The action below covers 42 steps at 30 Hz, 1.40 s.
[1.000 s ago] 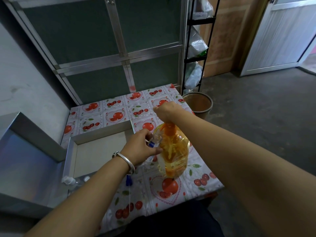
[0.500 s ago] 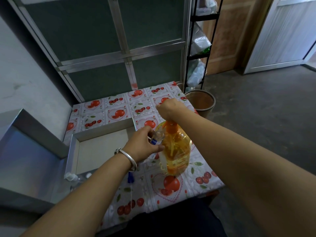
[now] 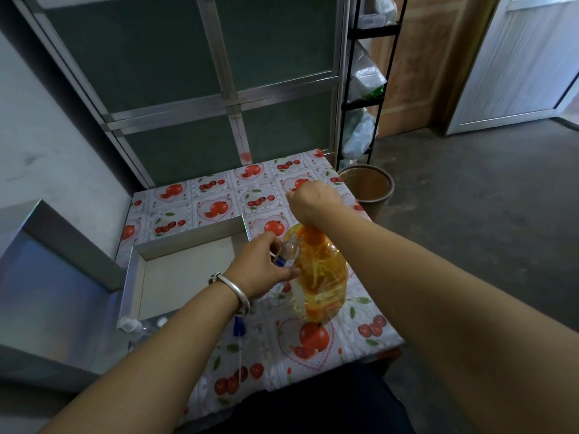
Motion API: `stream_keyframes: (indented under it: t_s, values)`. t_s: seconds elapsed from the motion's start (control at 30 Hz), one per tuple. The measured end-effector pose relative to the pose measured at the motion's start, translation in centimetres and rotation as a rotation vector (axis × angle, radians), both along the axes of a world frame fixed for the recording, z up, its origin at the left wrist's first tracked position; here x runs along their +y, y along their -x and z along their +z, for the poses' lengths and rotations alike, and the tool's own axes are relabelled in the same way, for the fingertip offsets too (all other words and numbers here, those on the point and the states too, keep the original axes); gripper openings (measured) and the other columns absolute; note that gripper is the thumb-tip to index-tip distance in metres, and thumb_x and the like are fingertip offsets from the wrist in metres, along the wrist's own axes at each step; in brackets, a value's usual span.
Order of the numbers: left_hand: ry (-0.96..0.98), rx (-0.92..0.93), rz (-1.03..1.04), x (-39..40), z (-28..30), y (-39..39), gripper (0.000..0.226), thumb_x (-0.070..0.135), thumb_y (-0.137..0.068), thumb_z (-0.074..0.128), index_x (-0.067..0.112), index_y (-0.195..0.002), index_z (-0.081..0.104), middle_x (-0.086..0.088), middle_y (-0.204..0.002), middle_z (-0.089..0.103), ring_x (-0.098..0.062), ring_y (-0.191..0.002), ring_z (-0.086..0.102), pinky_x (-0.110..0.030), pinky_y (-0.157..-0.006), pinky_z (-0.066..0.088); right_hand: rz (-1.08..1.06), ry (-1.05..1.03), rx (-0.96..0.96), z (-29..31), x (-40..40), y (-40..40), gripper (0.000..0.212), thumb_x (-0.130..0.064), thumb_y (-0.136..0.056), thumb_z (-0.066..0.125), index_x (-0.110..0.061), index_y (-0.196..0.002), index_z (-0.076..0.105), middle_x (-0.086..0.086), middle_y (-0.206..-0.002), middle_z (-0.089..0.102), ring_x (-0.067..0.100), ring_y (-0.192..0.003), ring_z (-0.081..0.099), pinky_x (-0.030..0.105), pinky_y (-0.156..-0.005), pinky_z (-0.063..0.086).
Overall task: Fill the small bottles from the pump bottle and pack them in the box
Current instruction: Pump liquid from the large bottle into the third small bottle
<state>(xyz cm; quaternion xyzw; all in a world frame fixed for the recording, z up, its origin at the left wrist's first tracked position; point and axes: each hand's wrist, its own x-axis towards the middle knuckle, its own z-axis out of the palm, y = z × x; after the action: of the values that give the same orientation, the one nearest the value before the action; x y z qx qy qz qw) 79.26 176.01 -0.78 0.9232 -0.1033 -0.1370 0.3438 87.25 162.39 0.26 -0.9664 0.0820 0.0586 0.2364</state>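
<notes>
A big clear pump bottle (image 3: 322, 277) of orange-yellow liquid stands on the fruit-patterned table (image 3: 219, 202). My right hand (image 3: 313, 202) is closed over its orange pump head from above. My left hand (image 3: 263, 264) holds a small clear bottle (image 3: 289, 250) with a blue part against the pump bottle's left shoulder. The open silver box (image 3: 188, 242) lies to the left, its pale floor bare. Small clear bottles with white caps (image 3: 128, 324) lie at its near edge. A blue cap (image 3: 238, 327) rests on the table under my left wrist.
The silver box lid (image 3: 59, 277) leans at the far left. A brown bucket (image 3: 366, 189) stands on the floor beyond the table's right corner, next to a black rack (image 3: 369, 101) with plastic bags. A green-panelled cabinet (image 3: 188, 73) backs the table.
Both hands stay on the pump head and the small bottle. The view has shifted slightly; nothing else has visibly moved.
</notes>
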Motion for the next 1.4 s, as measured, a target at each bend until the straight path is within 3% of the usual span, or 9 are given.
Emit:
stream_keyframes:
  t_s: [0.07, 0.23, 0.5, 0.7, 0.87, 1.0, 1.13, 1.27, 1.4]
  values:
    - [-0.003, -0.004, 0.002, -0.1, 0.0, 0.0, 0.041, 0.027, -0.071, 0.077, 0.009, -0.098, 0.053, -0.009, -0.099, 0.061, -0.028, -0.086, 0.064, -0.045, -0.078, 0.055, 0.020, 0.012, 0.001, -0.2, 0.1, 0.0, 0.032, -0.031, -0.100, 0.036, -0.009, -0.090, 0.057, 0.006, -0.085, 0.056, 0.020, -0.077, 0.057, 0.030, -0.065, 0.048]
    - [-0.002, 0.011, 0.000, -0.4, 0.2, 0.0, 0.044, 0.029, -0.070, 0.078, 0.011, -0.101, 0.053, -0.008, -0.102, 0.061, -0.027, -0.087, 0.063, -0.045, -0.078, 0.055, 0.032, -0.088, 0.113, 1.2, -0.2, 0.0, 0.043, -0.037, -0.101, 0.033, -0.008, -0.127, 0.050, 0.015, -0.127, 0.054, 0.028, -0.117, 0.052, 0.037, -0.101, 0.042]
    - [0.008, 0.003, 0.011, -0.1, 0.0, 0.1, 0.039, 0.026, -0.071, 0.077, 0.010, -0.097, 0.052, -0.007, -0.099, 0.060, -0.027, -0.085, 0.065, -0.044, -0.078, 0.055, -0.019, -0.029, 0.005, -0.3, 0.2, -0.2, 0.030, -0.030, -0.099, 0.039, -0.010, -0.086, 0.059, 0.008, -0.089, 0.059, 0.022, -0.081, 0.058, 0.031, -0.070, 0.049]
    - [-0.002, 0.004, 0.007, -0.2, -0.1, 0.1, 0.042, 0.028, -0.071, 0.078, 0.009, -0.097, 0.052, -0.010, -0.100, 0.060, -0.029, -0.086, 0.063, -0.046, -0.077, 0.055, 0.016, -0.081, 0.100, 0.7, 0.2, -0.2, 0.046, -0.041, -0.100, 0.033, -0.007, -0.124, 0.052, 0.015, -0.113, 0.054, 0.026, -0.105, 0.055, 0.035, -0.093, 0.045]
    - [0.004, 0.012, 0.017, -0.2, -0.2, 0.0, 0.043, 0.028, -0.070, 0.078, 0.008, -0.097, 0.052, -0.012, -0.100, 0.060, -0.031, -0.087, 0.063, -0.048, -0.077, 0.054, -0.027, -0.004, 0.001, -0.2, 0.1, 0.2, 0.036, -0.034, -0.100, 0.037, -0.010, -0.080, 0.056, 0.007, -0.085, 0.058, 0.020, -0.074, 0.055, 0.030, -0.064, 0.045]
    - [-0.008, 0.003, 0.016, -0.3, 0.0, 0.3, 0.042, 0.027, -0.071, 0.078, 0.008, -0.098, 0.052, -0.012, -0.100, 0.061, -0.031, -0.088, 0.063, -0.047, -0.078, 0.054, -0.005, -0.048, 0.035, 0.0, 0.1, 0.1, 0.035, -0.037, -0.101, 0.035, -0.010, -0.092, 0.054, 0.004, -0.079, 0.050, 0.021, -0.081, 0.056, 0.030, -0.071, 0.047]
    - [-0.016, -0.005, 0.013, -0.3, 0.1, 0.4, 0.041, 0.027, -0.072, 0.077, 0.008, -0.098, 0.052, -0.011, -0.100, 0.061, -0.029, -0.087, 0.063, -0.045, -0.079, 0.054, 0.027, -0.105, 0.096, 0.7, 0.2, -0.1, 0.035, -0.035, -0.101, 0.036, -0.011, -0.117, 0.055, 0.001, -0.077, 0.042, 0.020, -0.082, 0.048, 0.023, -0.063, 0.039]
    - [-0.002, 0.002, 0.013, -0.3, -0.3, 0.2, 0.041, 0.027, -0.071, 0.077, 0.009, -0.099, 0.052, -0.009, -0.101, 0.060, -0.028, -0.087, 0.063, -0.045, -0.079, 0.054, 0.016, -0.019, 0.019, 0.1, 0.0, -0.3, 0.029, -0.026, -0.100, 0.039, -0.008, -0.098, 0.062, 0.008, -0.089, 0.058, 0.023, -0.083, 0.058, 0.032, -0.076, 0.052]
    - [-0.002, -0.008, 0.015, -0.2, -0.8, 0.3, 0.042, 0.028, -0.071, 0.077, 0.009, -0.099, 0.052, -0.010, -0.101, 0.061, -0.028, -0.089, 0.062, -0.044, -0.080, 0.054, 0.008, -0.026, 0.016, -0.2, -0.1, -0.4, 0.031, -0.032, -0.100, 0.038, -0.011, -0.092, 0.060, 0.007, -0.086, 0.056, 0.020, -0.074, 0.053, 0.030, -0.064, 0.046]
